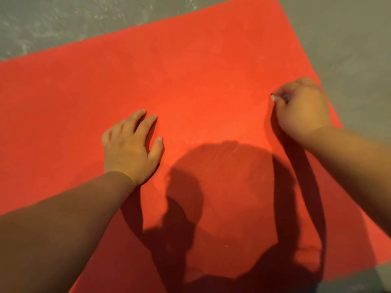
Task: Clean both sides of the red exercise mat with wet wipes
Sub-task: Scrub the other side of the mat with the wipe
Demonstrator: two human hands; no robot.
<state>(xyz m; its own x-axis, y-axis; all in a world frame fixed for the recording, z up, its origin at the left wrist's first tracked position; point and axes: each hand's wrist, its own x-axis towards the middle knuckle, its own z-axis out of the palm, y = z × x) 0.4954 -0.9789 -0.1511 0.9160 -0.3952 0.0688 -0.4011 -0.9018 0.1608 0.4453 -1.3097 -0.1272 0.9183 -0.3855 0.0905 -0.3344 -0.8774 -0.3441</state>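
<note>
The red exercise mat [190,85] lies flat on the floor and fills most of the view. My left hand [131,149] rests palm down on the mat near its middle, fingers straight and slightly spread. My right hand [302,108] is near the mat's right edge, fingers curled into a fist against the surface. A small pale bit of a wet wipe [284,97] shows between its fingertips; the rest of the wipe is hidden inside the hand. Dark shadows of my head and arms fall across the near part of the mat.
Grey concrete floor [63,24] surrounds the mat at the top left, along the right side and at the bottom right corner.
</note>
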